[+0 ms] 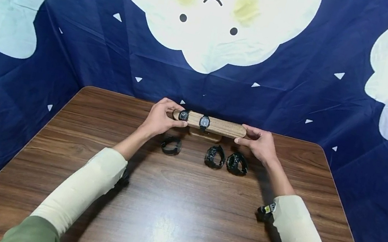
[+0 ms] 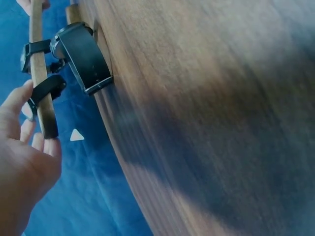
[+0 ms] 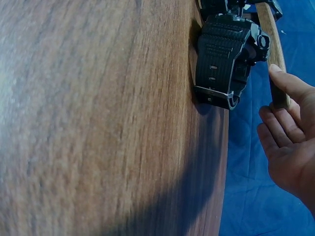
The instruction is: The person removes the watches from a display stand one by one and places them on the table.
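Near the far edge of the table (image 1: 182, 195), the left hand (image 1: 159, 118) pinches the left end of a wooden bar (image 1: 225, 127) in a narrow grip, thumb on the near side and fingers behind and round the end. A pale sleeve (image 1: 83, 179) covers that forearm. Just beside the left thumb, a black watch (image 1: 184, 115) is strapped around the bar. Nearer the person, a thin-strapped watch (image 1: 171, 149) rests on the table with its strap in a loop. Further right, a square-faced watch (image 1: 204, 122) also circles the bar, left of its middle. A wooden base (image 1: 208, 137) sits below the bar; whether the two touch, I cannot tell. In front of them, a chunky watch (image 1: 210, 156) and another bulky watch (image 1: 233, 164) rest side by side on the table. At the bar's right end, the right hand (image 1: 260, 144) holds the wood narrowly between thumb and fingers. Behind everything hangs a blue cloth (image 1: 295, 105) printed with white clouds and small triangles.
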The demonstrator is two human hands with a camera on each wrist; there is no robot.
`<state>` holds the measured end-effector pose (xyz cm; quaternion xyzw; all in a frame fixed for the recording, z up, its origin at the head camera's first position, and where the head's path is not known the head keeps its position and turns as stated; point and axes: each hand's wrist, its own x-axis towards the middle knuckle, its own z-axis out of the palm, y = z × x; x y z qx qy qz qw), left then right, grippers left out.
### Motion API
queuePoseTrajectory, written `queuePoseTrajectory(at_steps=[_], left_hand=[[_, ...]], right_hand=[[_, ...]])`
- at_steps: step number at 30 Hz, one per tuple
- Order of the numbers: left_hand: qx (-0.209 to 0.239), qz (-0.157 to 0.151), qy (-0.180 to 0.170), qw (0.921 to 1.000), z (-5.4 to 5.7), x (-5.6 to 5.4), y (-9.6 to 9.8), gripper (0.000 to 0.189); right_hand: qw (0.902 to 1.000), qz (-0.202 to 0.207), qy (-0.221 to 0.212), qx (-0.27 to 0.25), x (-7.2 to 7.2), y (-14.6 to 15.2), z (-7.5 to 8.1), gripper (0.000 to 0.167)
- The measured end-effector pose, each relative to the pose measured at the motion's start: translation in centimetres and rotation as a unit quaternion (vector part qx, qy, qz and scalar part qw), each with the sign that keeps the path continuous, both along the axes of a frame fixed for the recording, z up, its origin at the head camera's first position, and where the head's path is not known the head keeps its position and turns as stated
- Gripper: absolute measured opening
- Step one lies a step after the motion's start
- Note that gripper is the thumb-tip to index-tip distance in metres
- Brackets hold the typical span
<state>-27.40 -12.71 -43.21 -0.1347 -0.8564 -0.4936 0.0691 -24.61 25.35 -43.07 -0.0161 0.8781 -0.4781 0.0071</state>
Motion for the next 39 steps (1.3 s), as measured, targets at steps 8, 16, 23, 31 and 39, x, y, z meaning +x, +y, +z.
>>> queuePoseTrajectory(at_steps=[8, 16, 23, 31, 39], left_hand=[[-0.003, 0.008, -0.003, 1.0000, 0.0, 0.0, -0.2, 0.051], [-0.013, 0.019, -0.003, 0.9997, 0.0, 0.1, -0.8, 0.051], [0.007, 0.021, -0.016, 0.9996, -0.1, 0.0, -1.3, 0.051], [0.038, 0.024, -0.043, 0.9981, -0.3, -0.2, -1.9, 0.051], [0.057, 0.020, -0.055, 0.9966, -0.3, -0.2, -2.4, 0.053]], right_hand=[[1.0000, 0.000, -0.004, -0.005, 0.0, 0.0, 0.0, 0.066], [1.0000, -0.001, -0.006, -0.003, 0.0, 0.0, 0.0, 0.066], [0.9999, 0.001, -0.008, -0.007, -0.1, 0.0, 0.0, 0.067], [1.0000, 0.001, -0.005, -0.008, -0.2, 0.1, 0.0, 0.067], [0.9999, 0.003, -0.003, -0.013, -0.3, 0.1, -0.1, 0.067]])
